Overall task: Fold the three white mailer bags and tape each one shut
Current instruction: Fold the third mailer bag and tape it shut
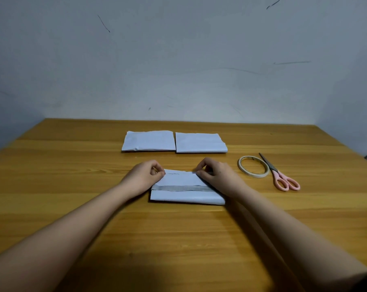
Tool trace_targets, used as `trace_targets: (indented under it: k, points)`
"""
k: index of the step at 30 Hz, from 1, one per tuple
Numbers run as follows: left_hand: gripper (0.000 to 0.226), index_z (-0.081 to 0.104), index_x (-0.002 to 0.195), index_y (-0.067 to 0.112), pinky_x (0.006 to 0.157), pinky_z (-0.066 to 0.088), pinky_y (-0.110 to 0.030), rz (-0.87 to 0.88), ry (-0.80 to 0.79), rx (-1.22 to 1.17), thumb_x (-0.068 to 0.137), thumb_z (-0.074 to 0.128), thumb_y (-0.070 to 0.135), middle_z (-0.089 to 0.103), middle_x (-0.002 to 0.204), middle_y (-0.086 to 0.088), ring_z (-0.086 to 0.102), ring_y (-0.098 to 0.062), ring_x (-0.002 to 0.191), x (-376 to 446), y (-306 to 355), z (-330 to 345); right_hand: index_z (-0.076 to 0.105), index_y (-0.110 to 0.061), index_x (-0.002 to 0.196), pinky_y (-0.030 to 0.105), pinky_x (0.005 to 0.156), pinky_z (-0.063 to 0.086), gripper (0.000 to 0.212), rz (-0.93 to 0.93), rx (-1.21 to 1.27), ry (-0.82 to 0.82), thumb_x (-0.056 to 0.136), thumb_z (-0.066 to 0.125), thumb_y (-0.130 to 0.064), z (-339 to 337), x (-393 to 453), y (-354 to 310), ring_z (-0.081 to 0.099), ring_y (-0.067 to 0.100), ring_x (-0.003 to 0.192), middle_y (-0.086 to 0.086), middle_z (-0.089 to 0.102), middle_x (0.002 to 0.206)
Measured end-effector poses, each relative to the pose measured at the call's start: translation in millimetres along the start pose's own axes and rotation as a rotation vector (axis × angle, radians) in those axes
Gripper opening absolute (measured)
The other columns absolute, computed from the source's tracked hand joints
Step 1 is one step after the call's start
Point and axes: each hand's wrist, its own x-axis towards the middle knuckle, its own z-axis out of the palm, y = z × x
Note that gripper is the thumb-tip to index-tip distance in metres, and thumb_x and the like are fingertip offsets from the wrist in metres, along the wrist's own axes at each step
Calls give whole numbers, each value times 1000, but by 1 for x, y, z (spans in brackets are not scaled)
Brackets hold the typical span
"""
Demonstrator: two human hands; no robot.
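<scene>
So from the head cam I've got a wooden tabletop (73,207) against a scuffed grey wall (178,60). Going left to right: the left hand (143,175) sits a bit left of centre, fingers curled, pinching the far left corner of the near mailer bag (182,184). That bag lies flat dead centre in front of me, partly folded, with a grey strip running across it and a white band along the near edge. The right hand (215,175) does the mirror job, fingers curled and pinching the far right corner of the same bag.

Up at 12 o'clock from that bag, well apart from it, two folded mailer bags lie side by side with their edges just about touching: the left folded bag (149,141) and the right folded bag (200,143).

Over at 3 o'clock from the hands there's the tape roll (253,166) lying flat, and just beside it, touching its right rim, the pink-handled scissors (280,173) with blades pointing away at about 11 o'clock.
</scene>
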Motion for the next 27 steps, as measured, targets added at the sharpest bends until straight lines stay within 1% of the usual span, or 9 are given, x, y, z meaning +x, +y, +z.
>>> trace_targets:
  k: [2,4,7,9,12,17,20,23,27]
  points:
    - [3,61,87,27,61,36,-28,10,33,88,90,59,27,54,70,8,50,-10,66,-1,1,1,62,-24,97,37,75,49,13,5,-63,39,91,57,-34,3,-2,2,60,16,85,-4,66,93]
    - [7,60,95,25,67,39,-28,34,61,175,91,57,30,58,85,7,55,-12,81,-3,3,1,62,-22,98,34,74,47,16,-16,-145,94,91,56,-35,6,-3,4,57,17,89,-3,61,97]
    - [20,60,108,22,83,43,-28,108,104,262,92,55,33,52,108,6,54,-11,99,-6,3,-1,63,-21,100,30,76,42,20,-48,-214,165,92,53,-37,7,-4,7,51,16,94,-2,57,98]
    - [23,59,112,24,92,42,-32,173,118,288,92,55,35,52,115,6,52,-13,107,-8,6,-5,64,-20,101,31,78,41,23,-71,-249,198,93,52,-38,5,-3,8,50,17,96,-2,58,99]
    - [17,60,107,28,96,36,-35,242,90,304,93,54,34,55,113,10,51,-10,109,-8,15,-11,64,-20,101,31,81,41,25,-89,-251,197,94,51,-39,1,-2,4,50,16,95,-4,60,99]
    - [9,64,91,31,97,42,-39,212,18,189,92,55,31,65,101,14,59,-8,97,-5,25,-14,65,-19,94,34,79,46,22,-57,-98,159,94,51,-36,-3,4,1,54,14,91,-5,63,93]
    - [8,65,87,31,92,47,-38,206,-4,149,91,57,29,66,97,13,60,-8,94,-3,30,-12,65,-20,91,33,74,47,19,-26,-66,162,94,53,-34,-6,5,4,56,14,87,-5,64,90]
    - [7,65,85,29,85,50,-37,209,-6,121,90,59,28,66,89,13,61,-8,88,1,40,-9,64,-21,88,30,67,43,14,11,-54,190,93,54,-31,-11,2,5,55,11,81,-8,61,86]
    - [10,67,90,21,80,48,-35,229,-7,117,90,59,27,63,85,12,60,-14,83,11,66,-1,61,-24,84,32,65,44,11,71,-39,224,92,55,-29,-23,-2,15,54,10,77,-10,59,81]
